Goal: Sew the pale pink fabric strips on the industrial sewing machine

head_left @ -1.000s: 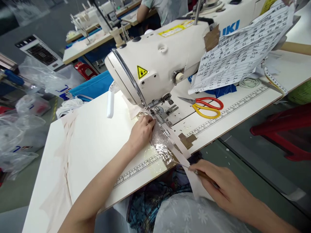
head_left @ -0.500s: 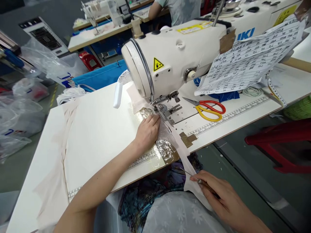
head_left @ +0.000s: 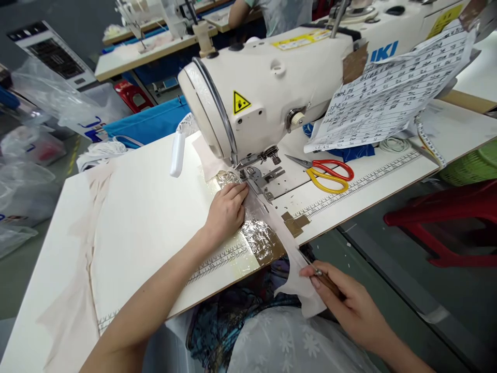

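Observation:
My left hand [head_left: 227, 211] lies flat on the sewing table, fingers stretched toward the needle area and resting at the edge of a pale pink fabric strip [head_left: 280, 228]. The strip runs from under the presser foot over the table's front edge, its loose end hanging above my lap. In my right hand [head_left: 345, 300] is an awl [head_left: 329, 284] with a wooden handle and thin metal spike, held beside the hanging strip. Whether my right fingers also pinch the fabric, I cannot tell. The white sewing machine [head_left: 267, 88] stands over the strip's far end.
Scissors [head_left: 330, 175] with red and yellow handles lie right of the needle plate. A handwritten sheet [head_left: 392, 93] leans on the machine. More pale fabric [head_left: 73, 311] spreads at the table's left. A red stool [head_left: 446, 223] stands at right; a person [head_left: 285, 18] sits behind.
The whole view has shifted slightly, so things sit further left. The strip's loose end has swung left, away from under my right hand. My left hand stays by the needle.

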The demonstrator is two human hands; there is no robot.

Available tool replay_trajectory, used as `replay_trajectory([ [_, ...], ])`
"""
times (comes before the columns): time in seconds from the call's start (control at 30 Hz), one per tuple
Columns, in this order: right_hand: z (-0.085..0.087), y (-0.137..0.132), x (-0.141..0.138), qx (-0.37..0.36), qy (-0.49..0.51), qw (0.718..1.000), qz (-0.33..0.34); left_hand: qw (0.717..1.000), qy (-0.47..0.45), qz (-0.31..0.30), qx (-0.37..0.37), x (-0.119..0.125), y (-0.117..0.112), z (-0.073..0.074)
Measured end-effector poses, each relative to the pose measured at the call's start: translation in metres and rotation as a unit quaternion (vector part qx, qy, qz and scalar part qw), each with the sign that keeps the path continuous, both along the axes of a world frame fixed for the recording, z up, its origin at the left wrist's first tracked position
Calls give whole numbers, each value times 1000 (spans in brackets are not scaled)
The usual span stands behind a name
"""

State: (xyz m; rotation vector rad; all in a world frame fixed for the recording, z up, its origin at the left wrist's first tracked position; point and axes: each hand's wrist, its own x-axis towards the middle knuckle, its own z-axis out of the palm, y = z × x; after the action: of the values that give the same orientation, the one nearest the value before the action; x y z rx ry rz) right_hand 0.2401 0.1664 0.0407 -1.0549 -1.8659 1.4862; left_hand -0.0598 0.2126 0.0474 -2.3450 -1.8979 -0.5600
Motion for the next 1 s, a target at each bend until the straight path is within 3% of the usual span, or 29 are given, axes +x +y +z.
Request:
replay_trajectory([
  [0.07, 2, 1, -7, -157, 65, 985, -40, 1000, 4, 0, -5, -1, 1, 1],
  [0.17, 4, 0, -19, -372, 179, 906, -92, 1000, -2, -7, -9, -4, 1, 3],
  [0.23, 4, -2, -26, -438, 207, 870, -91, 1000, -15, -15, -8, -6, -1, 3],
  [0.27, 4, -4, -28, -438, 207, 871, -85, 1000, -17, -20, -7, -7, -1, 2],
  [0.33, 2, -4, -31, -383, 183, 903, -71, 1000, -7, -27, -3, -7, -2, 1],
  [0.43, 1, 0, -30, -204, 90, 972, -70, 999, 25, -20, 6, -2, -2, -1],
  [0.5, 1, 6, -30, -87, 18, 994, -69, 999, 39, -9, 13, 1, 0, -1],
  [0.57, 4, 13, -32, 4, -23, 997, -67, 999, 46, -3, 21, 3, 3, 0],
  [0.67, 10, 22, -38, 77, -49, 994, -62, 999, 42, 4, 34, 2, 8, 1],
  [1.0, 19, 35, -51, 137, -67, 987, -39, 996, -21, -52, 62, -9, 10, -1],
])
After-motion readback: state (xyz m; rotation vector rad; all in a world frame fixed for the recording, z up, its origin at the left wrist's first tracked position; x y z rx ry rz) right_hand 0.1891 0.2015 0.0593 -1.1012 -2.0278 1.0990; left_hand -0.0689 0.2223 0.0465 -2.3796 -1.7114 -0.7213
